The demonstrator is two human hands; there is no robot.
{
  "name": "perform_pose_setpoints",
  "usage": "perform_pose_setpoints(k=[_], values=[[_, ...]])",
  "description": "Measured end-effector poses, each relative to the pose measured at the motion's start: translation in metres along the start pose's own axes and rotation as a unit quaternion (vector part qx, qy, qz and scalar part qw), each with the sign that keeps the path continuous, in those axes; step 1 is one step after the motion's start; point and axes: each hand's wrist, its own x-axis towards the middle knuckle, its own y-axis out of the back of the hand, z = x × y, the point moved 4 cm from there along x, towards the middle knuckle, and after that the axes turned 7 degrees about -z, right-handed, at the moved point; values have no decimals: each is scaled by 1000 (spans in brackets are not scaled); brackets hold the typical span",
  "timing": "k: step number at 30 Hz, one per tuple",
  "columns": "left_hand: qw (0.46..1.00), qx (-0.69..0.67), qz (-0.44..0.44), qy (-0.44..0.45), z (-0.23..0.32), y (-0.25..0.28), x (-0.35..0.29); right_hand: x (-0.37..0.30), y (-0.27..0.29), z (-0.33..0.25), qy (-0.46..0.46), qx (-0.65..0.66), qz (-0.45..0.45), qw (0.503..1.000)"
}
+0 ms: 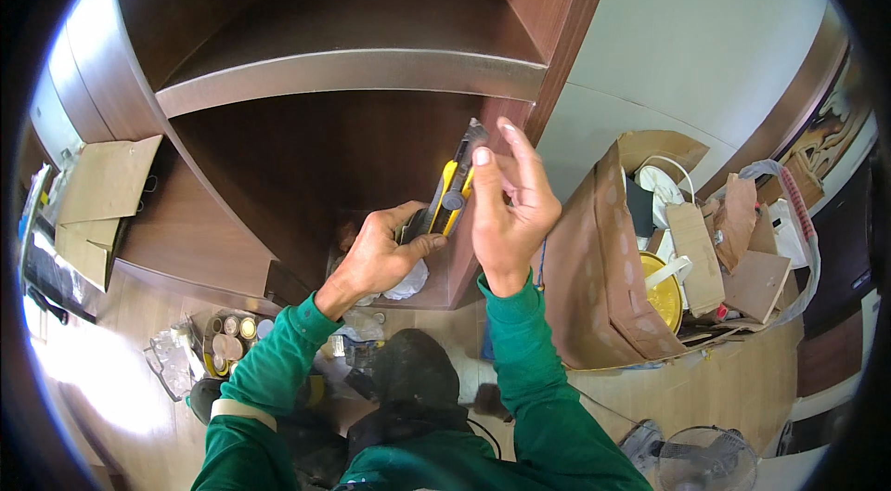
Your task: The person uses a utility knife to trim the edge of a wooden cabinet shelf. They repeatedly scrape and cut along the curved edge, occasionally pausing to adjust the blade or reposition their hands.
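My left hand (382,248) is closed around the lower part of a yellow and black utility knife (451,189). The knife tilts up and to the right, with a round grey knob on its side and a metal-looking tip at its upper end. Beside that upper end is my right hand (516,208), its thumb and forefinger apart. The thumb is right next to the tip; whether it touches cannot be made out. Behind both hands stands a dark brown wooden cabinet (278,148) with open compartments and a metallic-looking shelf edge (362,71).
To the right, a large cardboard box (599,277) holds scraps and a yellow round lid (661,291). Several cans (232,338) and clutter lie on the floor at lower left. A fan (705,458) is at lower right. Folded cardboard (107,180) rests at far left.
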Motion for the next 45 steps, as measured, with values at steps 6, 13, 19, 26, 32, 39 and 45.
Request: perform_pose_setpoints(k=[6,13,19,26,32,39,45], values=[[996,46,-23,-78,20,11,24,11,22,5,-60,78,19,995],[994,69,-56,-64,37,18,47,36,27,7,-2,31,84,996],[995,33,-64,-67,47,16,48,47,22,4,24,31,108,993],[995,46,-72,-56,49,19,45,49,22,1,-10,46,95,994],[996,48,-59,-56,39,21,45,41,23,6,25,6,68,997],[996,41,-69,-41,27,22,58,26,25,19,15,7,107,994],[994,29,-97,-33,24,18,62,26,25,20,-2,37,122,992]])
